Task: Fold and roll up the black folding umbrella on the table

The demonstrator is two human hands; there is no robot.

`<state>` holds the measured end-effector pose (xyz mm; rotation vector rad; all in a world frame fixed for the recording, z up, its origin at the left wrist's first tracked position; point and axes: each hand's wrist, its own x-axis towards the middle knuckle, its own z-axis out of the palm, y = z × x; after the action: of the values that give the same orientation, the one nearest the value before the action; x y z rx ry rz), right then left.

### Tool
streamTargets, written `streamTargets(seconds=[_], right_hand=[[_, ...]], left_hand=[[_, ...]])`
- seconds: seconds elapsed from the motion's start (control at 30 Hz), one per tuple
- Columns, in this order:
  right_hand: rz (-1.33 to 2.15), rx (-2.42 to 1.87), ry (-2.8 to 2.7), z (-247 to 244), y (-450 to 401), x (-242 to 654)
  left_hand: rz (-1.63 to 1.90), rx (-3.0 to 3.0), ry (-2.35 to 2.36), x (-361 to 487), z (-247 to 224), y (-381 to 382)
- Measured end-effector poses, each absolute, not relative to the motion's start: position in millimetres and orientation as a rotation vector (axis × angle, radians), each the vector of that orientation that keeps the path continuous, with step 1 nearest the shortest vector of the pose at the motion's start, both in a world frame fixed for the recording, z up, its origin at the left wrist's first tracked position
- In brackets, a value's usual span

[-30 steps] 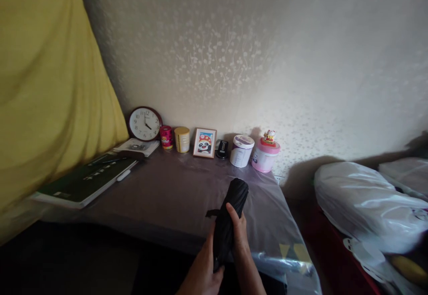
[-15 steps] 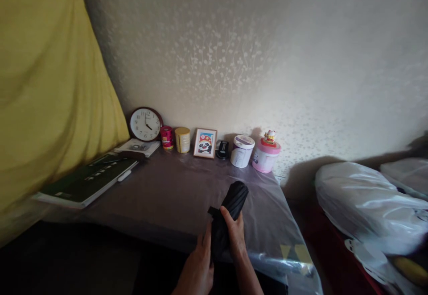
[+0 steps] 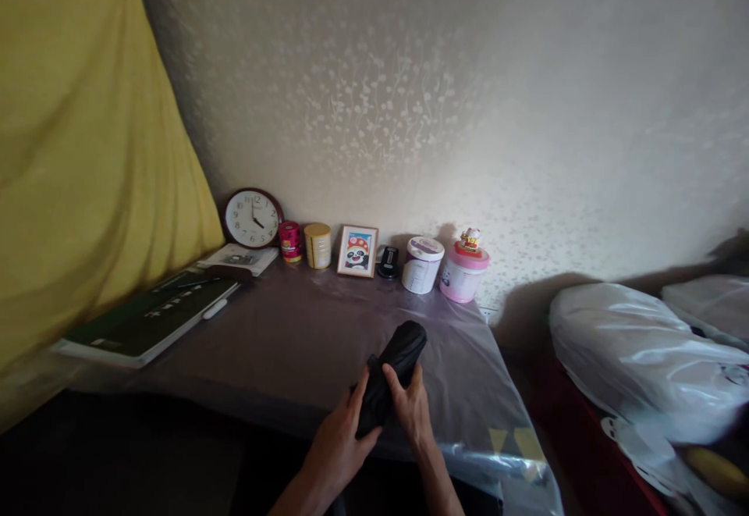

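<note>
A black folded umbrella [image 3: 403, 348] is held tilted above the front part of the table, its rounded end pointing up and to the right. My left hand [image 3: 342, 434] wraps round its lower left end, with the thumb along the underside. My right hand [image 3: 409, 403] grips its right side near the middle, thumb lying across the front. Part of the umbrella's lower end is hidden by my left hand.
Along the wall on the table [image 3: 281, 344] stand a clock [image 3: 253, 218], a pink can [image 3: 290, 242], a yellow-lidded can [image 3: 317, 247], a picture frame [image 3: 357, 251] and two round tubs. A green book [image 3: 152, 317] lies left; white bags [image 3: 632, 352] sit right.
My left hand has moved up along the umbrella, and its thumb now shows under the lower end. The umbrella has shifted slightly left and tilts a little more.
</note>
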<state>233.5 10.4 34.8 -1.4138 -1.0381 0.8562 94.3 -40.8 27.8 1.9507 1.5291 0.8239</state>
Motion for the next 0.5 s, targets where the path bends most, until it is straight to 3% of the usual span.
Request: streamTargets(seconds=[0.23, 0.5], right_hand=[[0.639, -1.346, -1.295, 15.5, 10.6, 235.1], [0.699, -1.06, -1.577, 20.4, 10.2, 242.0]], left_hand=[[0.377, 2.109, 1.763, 92.1, 30.7, -39.2], [0.308, 2.127, 1.785, 94.4, 33.5, -40.6]])
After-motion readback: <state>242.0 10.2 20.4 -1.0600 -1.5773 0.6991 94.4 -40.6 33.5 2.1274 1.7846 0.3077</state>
